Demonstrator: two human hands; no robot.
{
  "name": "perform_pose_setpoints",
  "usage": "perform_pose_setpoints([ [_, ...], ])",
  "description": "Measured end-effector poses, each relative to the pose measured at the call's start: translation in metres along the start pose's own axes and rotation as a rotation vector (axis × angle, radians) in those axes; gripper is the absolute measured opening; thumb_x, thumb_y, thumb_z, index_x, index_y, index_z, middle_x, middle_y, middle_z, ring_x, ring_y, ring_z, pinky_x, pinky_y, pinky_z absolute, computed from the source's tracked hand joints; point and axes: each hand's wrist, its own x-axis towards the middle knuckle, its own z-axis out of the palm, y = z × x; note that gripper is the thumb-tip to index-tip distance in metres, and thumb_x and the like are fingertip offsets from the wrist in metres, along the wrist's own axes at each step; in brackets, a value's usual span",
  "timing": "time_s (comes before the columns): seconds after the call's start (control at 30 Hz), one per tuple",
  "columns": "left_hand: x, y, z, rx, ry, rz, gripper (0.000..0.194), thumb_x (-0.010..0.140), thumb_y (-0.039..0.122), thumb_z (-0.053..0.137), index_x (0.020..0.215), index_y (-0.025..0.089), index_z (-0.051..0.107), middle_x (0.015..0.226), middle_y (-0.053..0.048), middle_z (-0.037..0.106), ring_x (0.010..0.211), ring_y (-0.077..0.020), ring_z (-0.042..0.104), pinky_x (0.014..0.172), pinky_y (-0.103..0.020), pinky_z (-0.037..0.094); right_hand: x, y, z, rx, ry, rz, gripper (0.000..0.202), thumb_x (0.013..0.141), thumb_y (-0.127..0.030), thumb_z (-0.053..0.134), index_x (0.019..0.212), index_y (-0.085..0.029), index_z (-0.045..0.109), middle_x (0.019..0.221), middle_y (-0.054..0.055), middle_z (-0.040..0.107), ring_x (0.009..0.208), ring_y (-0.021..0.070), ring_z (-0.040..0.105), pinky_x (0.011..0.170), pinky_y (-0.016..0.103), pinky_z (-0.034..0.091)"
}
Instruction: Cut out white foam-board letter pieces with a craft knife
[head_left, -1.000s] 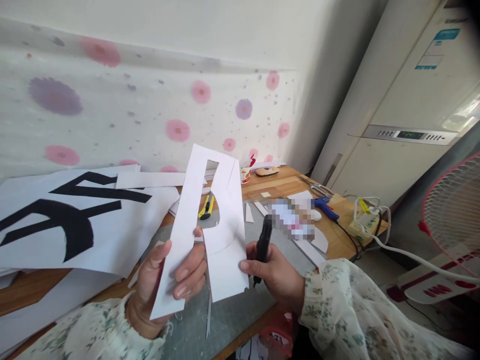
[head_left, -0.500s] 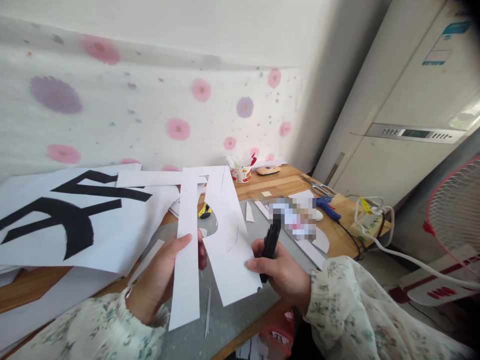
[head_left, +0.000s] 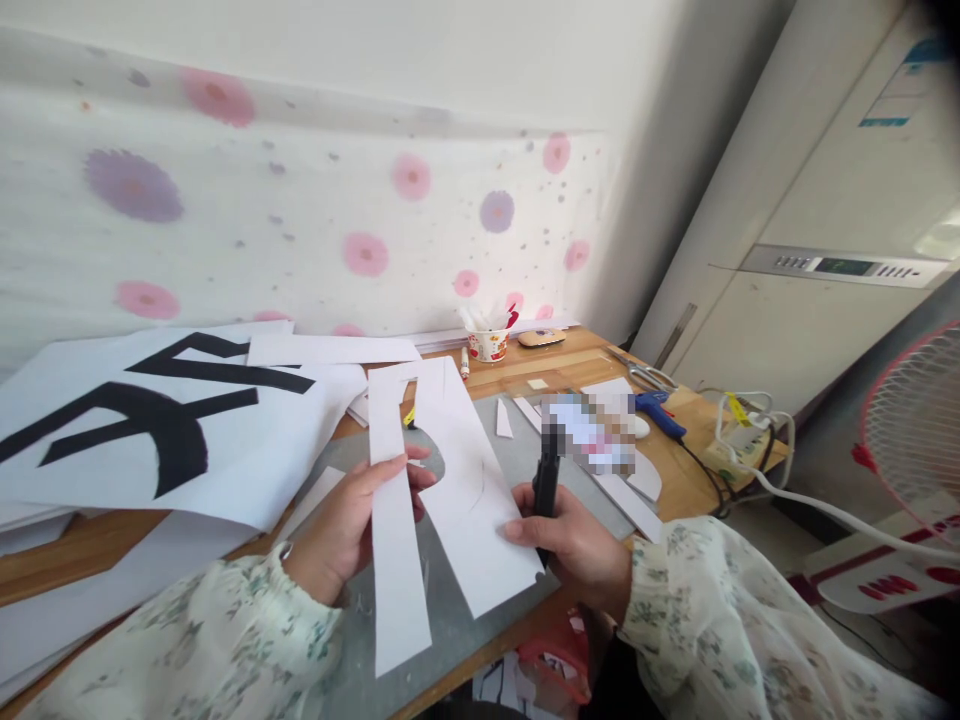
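Note:
A white foam-board cut-out point(head_left: 489, 505) with two long legs and an opening between them is held up over the grey cutting mat point(head_left: 517, 440). My left hand point(head_left: 337, 525) grips its narrow left leg, thumb on the front and fingers behind, showing through the opening. My right hand point(head_left: 585, 550) is closed round a black tool point(head_left: 549, 480) that looks like a utility knife, held upright; its blade cannot be made out. The thumb of that hand also rests on the right leg's edge. Partly hidden behind the cut-out lies a yellow-and-black cutter point(head_left: 409, 416).
Large white sheets with black strokes point(head_left: 172, 430) cover the left side. White offcuts point(head_left: 504, 418) lie on the mat. A blue glue gun point(head_left: 660, 412), scissors point(head_left: 641, 370) and a power strip point(head_left: 739, 445) are at right. A patterned cup point(head_left: 487, 345) stands at the back.
The view has shifted slightly. The cut-out has come a little lower and tilted, its lower ends swinging right. Both hands keep their holds.

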Motion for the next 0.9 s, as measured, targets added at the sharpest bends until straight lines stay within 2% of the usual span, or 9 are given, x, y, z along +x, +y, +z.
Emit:
perform_pose_setpoints([
  [0.13,-0.006,0.004,0.01,-0.148,-0.059,-0.02,0.045,0.087,0.05,0.052,0.114,0.017,0.063,0.084,-0.011,0.072,0.064,-0.0195,0.066,0.057,-0.03,0.054,-0.007,-0.001,-0.004,0.016,0.013,-0.014,0.04,0.049,-0.035,0.089,0.07,-0.015,0.062,0.06,-0.003,0.059,0.054,0.0098,0.05,0.05,0.022,0.033],
  [0.2,-0.005,0.006,0.013,-0.195,-0.004,-0.009,0.047,0.089,0.054,0.047,0.113,0.017,0.063,0.083,-0.011,0.072,0.066,-0.0211,0.067,0.058,-0.032,0.055,-0.01,0.0,-0.006,0.03,0.027,-0.035,0.04,0.048,-0.036,0.089,0.068,-0.015,0.061,0.06,-0.003,0.058,0.055,0.0099,0.049,0.051,0.022,0.033],
  [0.27,-0.001,0.007,0.014,-0.211,0.067,0.018,0.04,0.087,0.05,0.052,0.104,0.016,0.066,0.075,-0.009,0.071,0.064,-0.0212,0.067,0.058,-0.031,0.054,-0.012,0.0,-0.007,0.037,0.044,-0.041,0.041,0.048,-0.036,0.09,0.069,-0.016,0.061,0.062,-0.003,0.058,0.058,0.0107,0.05,0.053,0.023,0.035],
  [0.33,0.005,0.004,0.012,-0.17,0.07,0.06,0.027,0.082,0.04,0.061,0.091,0.015,0.067,0.066,-0.005,0.067,0.058,-0.0182,0.063,0.054,-0.027,0.051,-0.014,0.001,-0.007,0.04,0.052,-0.044,0.042,0.048,-0.037,0.09,0.072,-0.016,0.062,0.064,-0.003,0.059,0.06,0.0115,0.051,0.055,0.023,0.037],
  [0.43,0.005,-0.005,0.008,-0.042,-0.054,0.084,0.017,0.071,0.029,0.073,0.078,0.015,0.067,0.065,-0.002,0.063,0.056,-0.015,0.06,0.054,-0.025,0.049,-0.016,0.001,-0.008,0.027,0.041,-0.053,0.041,0.05,-0.037,0.09,0.074,-0.016,0.064,0.067,-0.002,0.06,0.062,0.0115,0.052,0.056,0.023,0.038],
  [0.57,-0.01,-0.011,0.01,0.054,-0.277,0.135,0.03,0.072,0.045,0.074,0.072,0.016,0.067,0.072,-0.003,0.059,0.064,-0.0154,0.056,0.059,-0.027,0.049,-0.016,0.003,-0.009,-0.027,-0.023,-0.016,0.04,0.051,-0.037,0.089,0.074,-0.015,0.065,0.067,-0.001,0.061,0.061,0.0117,0.053,0.055,0.024,0.038],
  [0.63,-0.015,-0.013,0.01,0.068,-0.352,0.184,0.03,0.077,0.045,0.071,0.071,0.016,0.065,0.07,-0.002,0.055,0.063,-0.0125,0.052,0.057,-0.023,0.044,-0.015,0.005,-0.009,-0.058,-0.07,0.007,0.04,0.052,-0.038,0.089,0.073,-0.015,0.064,0.065,-0.002,0.059,0.059,0.0114,0.052,0.053,0.024,0.037],
  [0.73,-0.012,-0.015,0.006,0.048,-0.346,0.202,0.021,0.081,0.037,0.069,0.076,0.017,0.065,0.069,-0.002,0.055,0.061,-0.0111,0.049,0.055,-0.022,0.039,-0.014,0.008,-0.006,-0.08,-0.132,0.029,0.039,0.054,-0.038,0.088,0.073,-0.015,0.063,0.065,-0.002,0.059,0.057,0.0107,0.051,0.052,0.023,0.036],
  [0.9,-0.007,-0.013,0.005,0.004,-0.349,0.229,0.018,0.078,0.034,0.072,0.085,0.018,0.068,0.069,-0.001,0.058,0.06,-0.0115,0.051,0.056,-0.022,0.039,-0.013,0.007,0.002,-0.102,-0.175,0.026,0.038,0.056,-0.039,0.087,0.071,-0.015,0.062,0.064,-0.002,0.059,0.057,0.0103,0.051,0.052,0.022,0.036],
])
